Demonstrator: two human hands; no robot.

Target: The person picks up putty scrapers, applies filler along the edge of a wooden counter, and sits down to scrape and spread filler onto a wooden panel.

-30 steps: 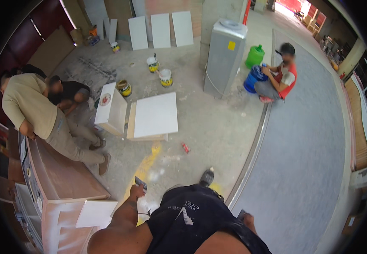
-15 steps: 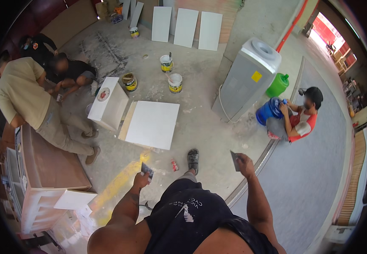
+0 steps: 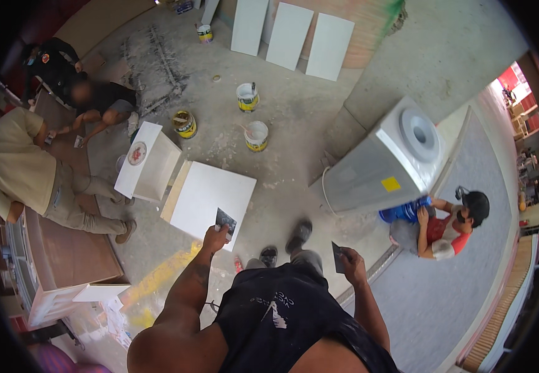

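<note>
- Head view looks straight down my chest to the concrete floor (image 3: 294, 130), with both my arms held out in front of me and well apart.
- My left hand (image 3: 214, 237) is curled shut around the handle of a putty knife (image 3: 225, 219); its dark flat blade points up and away from me and lies over the near corner of the white board (image 3: 210, 200) on the floor.
- My right hand (image 3: 351, 260) is also closed, gripping a second scraper (image 3: 338, 257) whose dark blade sticks out to the left of my fingers, above my shoes (image 3: 298, 234).
- Beyond the board stands a small white cabinet (image 3: 146, 163), and past it three paint buckets (image 3: 256, 135).
- On my left a person in beige (image 3: 18, 168) bends over a brown tabletop (image 3: 64, 255).
- On my right a person in a red shirt (image 3: 446, 227) crouches beside a grey water dispenser (image 3: 384, 165).
</note>
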